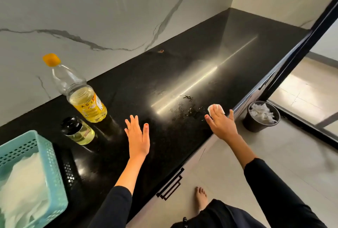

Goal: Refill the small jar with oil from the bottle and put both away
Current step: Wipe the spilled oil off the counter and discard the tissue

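Observation:
The oil bottle (80, 92), clear plastic with an orange cap and yellow label, stands capped at the back left of the black counter (182, 74). Just in front of it stands the small jar (78, 131), black-lidded, with yellow oil inside. My left hand (137, 137) lies flat on the counter to the right of the jar, fingers straight, touching neither vessel. My right hand (220, 124) presses a white tissue (215, 108) onto the counter near its front edge, beside a smeared oil spill (190, 109).
A teal plastic basket (36, 154) with white tissues inside sits at the counter's left front. A black waste bin (262, 116) holding crumpled tissues stands on the floor to the right. Drawer handles (171, 184) run below the counter edge. My bare foot (201, 195) is on the tiled floor.

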